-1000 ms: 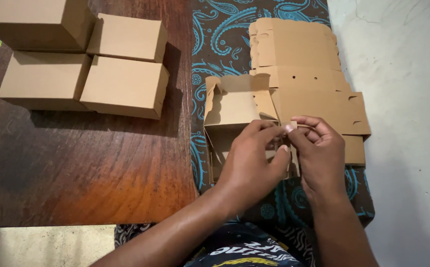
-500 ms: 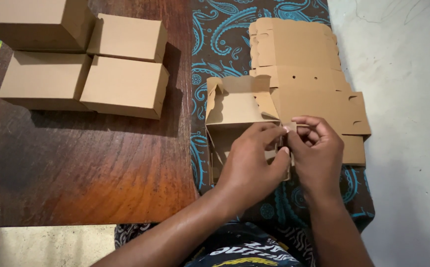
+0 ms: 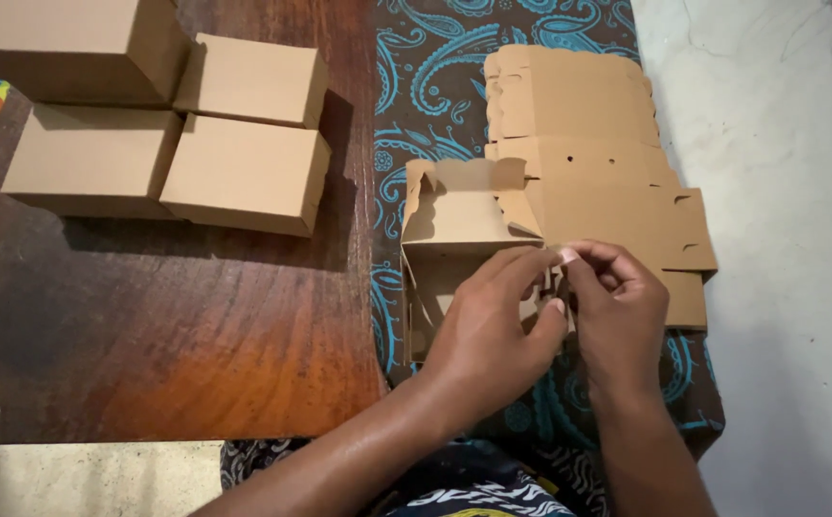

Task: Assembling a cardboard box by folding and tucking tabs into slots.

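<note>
Both hands pinch the right-hand wall of a half-folded cardboard box (image 3: 459, 239): left hand (image 3: 488, 330) has fingers curled over the wall's edge with the thumb pressing from the near side, right hand (image 3: 617, 306) meets it fingertip to fingertip, thumb and forefinger closed on a small flap at that same corner. Fingers of both hands are together on the cardboard, not spread. Which tab or slot they're working is hidden behind the knuckles. Box sits open side up on a dark cloth with blue paisley pattern (image 3: 435, 67), just right of the wooden table (image 3: 167, 335) edge, directly in front of the person. Its far wall stands upright with a notched top edge; left wall also upright. Touching the box on its right and extending away from the person: a stack of flat, unfolded box blanks (image 3: 579, 115), same brown cardboard, overlapping one another, with die-cut notches and small holes visible. On the table's far left: four finished closed boxes (image 3: 244, 172) grouped close together, sides touching or nearly so, the back-left one taller than the rest. Pale stone floor (image 3: 780, 191) to the right of the cloth.
</note>
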